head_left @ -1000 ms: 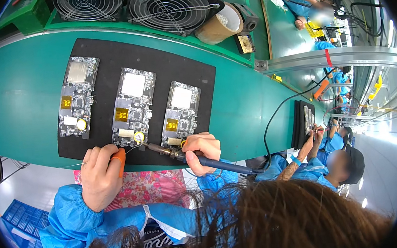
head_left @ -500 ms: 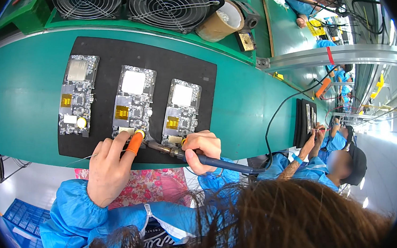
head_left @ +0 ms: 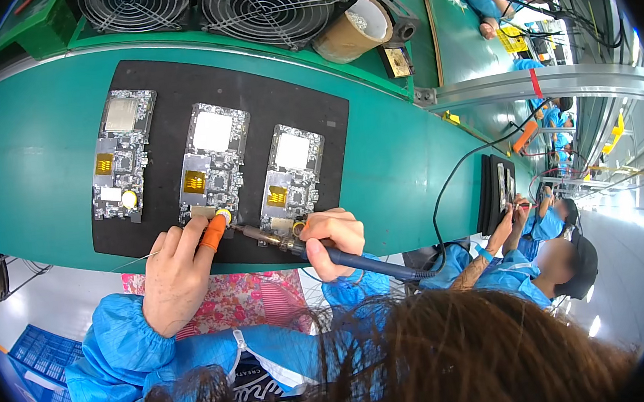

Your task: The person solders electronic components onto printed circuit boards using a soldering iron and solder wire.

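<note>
Three populated circuit boards lie on a black mat: a left board [head_left: 125, 153], a middle board [head_left: 213, 161] and a right board [head_left: 291, 173]. My left hand [head_left: 179, 271] is at the near end of the middle one. Its fingertips, one in an orange finger cot [head_left: 213, 233], press on a round yellow-and-white component [head_left: 223, 214]. A thin wire [head_left: 134, 262] sticks out left of that hand; where it ends is hidden. My right hand [head_left: 335, 242] is closed round a soldering iron [head_left: 366, 264], whose tip points at the board beside the round component; contact cannot be told.
The black mat [head_left: 314, 110] lies on a green bench [head_left: 19, 151]. Behind it stand two fans [head_left: 267, 10], a brown cup-like container [head_left: 349, 34] and a small sponge tray [head_left: 396, 62]. The iron's dark cable [head_left: 438, 217] curves right, towards a co-worker's hands [head_left: 505, 231].
The view has shifted slightly. My right hand has moved a little to the right and the iron's tip is a bit nearer the round component. My left hand keeps its place there.
</note>
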`<state>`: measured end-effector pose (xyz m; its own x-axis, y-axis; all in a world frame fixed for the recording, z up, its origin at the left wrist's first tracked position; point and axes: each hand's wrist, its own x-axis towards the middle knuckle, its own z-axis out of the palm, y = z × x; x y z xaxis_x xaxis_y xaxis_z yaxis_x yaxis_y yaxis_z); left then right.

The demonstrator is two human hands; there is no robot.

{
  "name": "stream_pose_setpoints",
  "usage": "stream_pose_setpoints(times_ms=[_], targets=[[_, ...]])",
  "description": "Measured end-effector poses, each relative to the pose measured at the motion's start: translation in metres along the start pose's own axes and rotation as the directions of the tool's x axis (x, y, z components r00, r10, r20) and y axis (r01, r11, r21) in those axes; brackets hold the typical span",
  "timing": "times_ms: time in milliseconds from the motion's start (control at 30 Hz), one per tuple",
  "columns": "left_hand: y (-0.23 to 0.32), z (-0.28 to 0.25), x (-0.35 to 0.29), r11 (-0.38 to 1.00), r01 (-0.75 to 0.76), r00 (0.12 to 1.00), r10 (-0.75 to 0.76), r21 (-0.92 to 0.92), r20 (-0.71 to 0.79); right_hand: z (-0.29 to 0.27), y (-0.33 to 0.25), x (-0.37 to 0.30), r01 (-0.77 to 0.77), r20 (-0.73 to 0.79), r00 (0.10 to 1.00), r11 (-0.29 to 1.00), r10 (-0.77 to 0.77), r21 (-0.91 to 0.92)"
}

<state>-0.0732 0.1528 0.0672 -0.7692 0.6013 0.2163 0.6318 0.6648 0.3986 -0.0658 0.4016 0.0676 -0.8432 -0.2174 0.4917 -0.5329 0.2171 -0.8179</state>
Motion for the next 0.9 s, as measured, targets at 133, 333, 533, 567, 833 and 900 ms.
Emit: stream_pose_setpoints(times_ms=[133,333,533,567,833,900], targets=[[0.001,-0.001,0.001,1.0,0.01,1.0,-0.01,-0.007,0.026,-0.003,-0.002,-0.003,-0.014,-0.082,0.997,0.998,0.009,-0.055],[0.006,-0.004,0.001,0.988,0.103,0.995,-0.101,-0.113,0.021,-0.001,-0.004,-0.005,-0.029,-0.077,0.997,0.999,0.026,-0.035],[0.008,-0.003,-0.006,0.945,0.225,0.97,-0.241,-0.238,-0.042,0.004,-0.004,-0.004,0.027,-0.056,0.998,0.999,-0.029,-0.038],[0.006,-0.004,-0.007,0.946,0.222,0.968,-0.242,-0.236,-0.059,0.003,-0.004,-0.004,0.028,-0.055,0.998,0.999,-0.03,-0.037],[-0.006,-0.015,-0.013,0.997,0.059,0.979,-0.067,-0.047,-0.195,0.005,-0.005,-0.004,-0.016,-0.005,1.0,0.999,0.016,-0.046],[-0.004,-0.012,-0.012,0.995,0.071,0.973,-0.085,-0.073,-0.216,0.006,-0.004,-0.005,-0.022,-0.008,1.0,0.999,0.021,-0.043]])
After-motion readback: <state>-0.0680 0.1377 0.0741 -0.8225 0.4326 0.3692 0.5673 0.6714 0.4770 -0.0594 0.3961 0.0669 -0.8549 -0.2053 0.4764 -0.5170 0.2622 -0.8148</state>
